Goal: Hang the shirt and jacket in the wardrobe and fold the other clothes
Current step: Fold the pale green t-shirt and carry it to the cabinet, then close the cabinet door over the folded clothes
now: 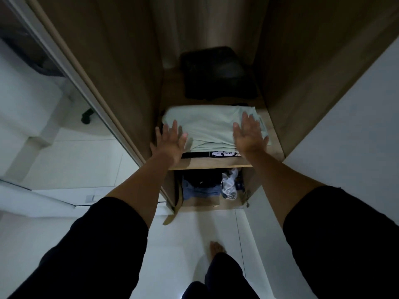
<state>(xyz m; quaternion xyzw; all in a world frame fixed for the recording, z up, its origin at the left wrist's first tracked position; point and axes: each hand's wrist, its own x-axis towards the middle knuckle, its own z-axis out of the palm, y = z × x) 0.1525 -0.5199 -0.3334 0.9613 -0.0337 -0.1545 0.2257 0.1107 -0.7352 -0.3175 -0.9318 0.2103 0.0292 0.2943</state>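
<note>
A folded pale green garment [207,128] lies on a wooden wardrobe shelf [207,164], on top of a dark garment with a white print [224,153]. My left hand [170,141] is open at the garment's front left corner, fingers spread. At the garment's right side my right hand [248,134] is open too, palm down over the cloth. Neither hand grips anything. Behind, deeper on the shelf, sits a folded black pile [218,74]. A pale garment [200,22] hangs at the back above it.
Below the shelf a compartment holds crumpled clothes [207,186] in blue, black and white. A mirrored sliding door [71,83] stands on the left, a white wall on the right. My bare foot [217,249] stands on the white tiled floor.
</note>
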